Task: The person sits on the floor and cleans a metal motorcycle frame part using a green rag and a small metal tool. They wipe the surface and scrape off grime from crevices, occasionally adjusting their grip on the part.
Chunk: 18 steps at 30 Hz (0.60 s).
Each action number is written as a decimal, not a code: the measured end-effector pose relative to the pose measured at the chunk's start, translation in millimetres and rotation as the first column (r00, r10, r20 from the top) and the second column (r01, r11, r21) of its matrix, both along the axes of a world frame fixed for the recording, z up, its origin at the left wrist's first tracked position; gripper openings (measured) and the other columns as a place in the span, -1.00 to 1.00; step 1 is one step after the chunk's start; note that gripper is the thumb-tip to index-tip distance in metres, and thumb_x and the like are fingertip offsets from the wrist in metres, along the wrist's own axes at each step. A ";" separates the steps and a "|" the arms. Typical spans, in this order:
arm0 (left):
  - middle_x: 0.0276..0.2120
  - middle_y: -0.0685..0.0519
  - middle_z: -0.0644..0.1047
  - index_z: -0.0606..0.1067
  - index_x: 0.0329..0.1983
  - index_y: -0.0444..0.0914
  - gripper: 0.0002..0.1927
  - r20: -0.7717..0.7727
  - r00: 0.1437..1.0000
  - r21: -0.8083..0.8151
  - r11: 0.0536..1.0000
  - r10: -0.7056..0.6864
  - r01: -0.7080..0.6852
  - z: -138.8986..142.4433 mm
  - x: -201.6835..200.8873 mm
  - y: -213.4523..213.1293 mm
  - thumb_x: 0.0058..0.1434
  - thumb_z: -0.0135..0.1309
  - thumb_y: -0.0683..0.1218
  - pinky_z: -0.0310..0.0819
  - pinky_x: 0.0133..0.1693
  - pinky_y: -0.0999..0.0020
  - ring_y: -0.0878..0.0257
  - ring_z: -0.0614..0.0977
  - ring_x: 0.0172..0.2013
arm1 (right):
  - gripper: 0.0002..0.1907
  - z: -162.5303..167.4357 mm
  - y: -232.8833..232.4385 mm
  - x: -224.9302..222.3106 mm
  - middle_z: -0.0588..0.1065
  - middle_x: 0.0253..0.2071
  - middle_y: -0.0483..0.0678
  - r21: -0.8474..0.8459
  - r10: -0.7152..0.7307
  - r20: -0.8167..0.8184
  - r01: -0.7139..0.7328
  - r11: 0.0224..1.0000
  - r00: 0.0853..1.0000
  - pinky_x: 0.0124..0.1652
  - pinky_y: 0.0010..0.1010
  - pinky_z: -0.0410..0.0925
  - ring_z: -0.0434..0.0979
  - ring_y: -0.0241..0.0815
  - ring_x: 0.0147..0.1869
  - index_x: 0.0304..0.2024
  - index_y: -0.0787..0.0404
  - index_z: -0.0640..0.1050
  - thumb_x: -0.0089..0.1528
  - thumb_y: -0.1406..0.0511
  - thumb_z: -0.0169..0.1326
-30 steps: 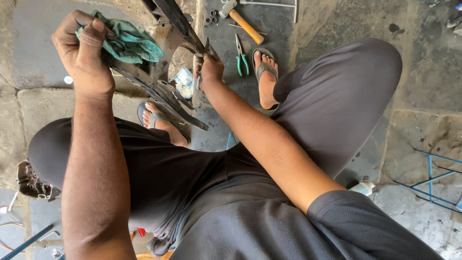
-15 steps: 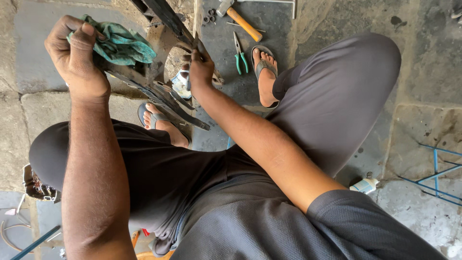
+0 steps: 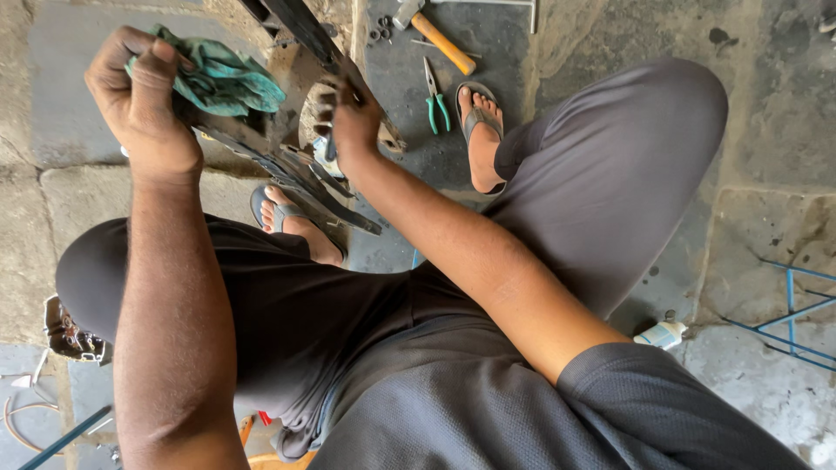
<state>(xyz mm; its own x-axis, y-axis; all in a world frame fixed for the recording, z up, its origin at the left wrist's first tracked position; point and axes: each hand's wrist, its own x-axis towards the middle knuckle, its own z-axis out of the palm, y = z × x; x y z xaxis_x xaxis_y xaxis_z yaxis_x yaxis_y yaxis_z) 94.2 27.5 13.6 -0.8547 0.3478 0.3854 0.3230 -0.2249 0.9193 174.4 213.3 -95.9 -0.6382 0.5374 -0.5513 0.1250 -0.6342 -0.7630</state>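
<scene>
My left hand (image 3: 139,96) is fisted tight round a crumpled green cloth rag (image 3: 222,83), pressed vs the dark greasy metal frame (image 3: 296,170) between my knees, prob. to steady it. My right hand (image 3: 353,122) has fingers curled, pinching a small part on the frame's upper bar; can't tell what exactly. Farther out on the stone floor (image 3: 610,35) lie green-handled pliers (image 3: 435,97) & a wooden-handled hammer (image 3: 435,35), w/in reach.

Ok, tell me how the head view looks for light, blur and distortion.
Head view: soft, even daylight, no glare and only faint shadows on the stone floor; left hand with the green rag and the green-handled pliers are sharp; right hand is slightly soft; the wide lens stretches the forearms and knees towards the edges.
</scene>
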 end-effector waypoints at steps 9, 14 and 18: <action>-0.45 0.08 0.47 0.43 -0.36 -0.32 -0.54 -0.034 0.998 -0.032 0.998 0.056 -0.057 1.6 0.0 2.7 0.58 0.19 0.07 0.18 -0.27 0.42 0.36 0.36 -0.39 | -0.66 9.4 4.3 6.4 0.54 -0.40 -0.09 -0.009 0.030 0.017 -0.030 1.000 0.999 -0.65 -0.46 0.36 0.43 -0.32 -0.60 0.17 -0.03 0.42 0.34 0.27 -0.10; -0.40 0.06 0.50 0.44 -0.32 -0.34 -0.54 -0.016 1.000 -0.031 0.999 0.013 -0.014 -0.5 0.6 1.6 0.61 0.22 0.06 0.21 -0.23 0.41 0.35 0.39 -0.36 | -0.76 -4.7 -10.0 -0.9 0.50 -0.37 0.00 0.104 -0.008 -0.099 0.018 0.994 0.995 -0.62 -0.47 0.28 0.40 -0.32 -0.57 0.12 0.27 0.53 0.47 0.30 -0.03; -0.41 0.07 0.49 0.45 -0.31 -0.35 -0.56 0.004 1.000 0.001 1.000 0.011 -0.011 -1.2 -1.3 -1.0 0.59 0.22 0.05 0.19 -0.24 0.42 0.36 0.37 -0.37 | -0.71 -9.1 -4.6 2.7 0.60 -0.29 -0.03 0.178 0.063 -0.152 -0.035 0.983 0.986 -0.62 -0.49 0.28 0.43 -0.35 -0.55 0.17 0.21 0.56 0.47 0.29 -0.05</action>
<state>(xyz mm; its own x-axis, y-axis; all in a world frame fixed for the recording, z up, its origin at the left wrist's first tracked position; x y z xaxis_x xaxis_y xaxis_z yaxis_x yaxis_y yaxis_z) 92.9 26.5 12.4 -0.8600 0.3378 0.3825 0.3219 -0.2225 0.9203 177.1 208.7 -105.0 -0.7368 0.5825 -0.3433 0.0232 -0.4856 -0.8739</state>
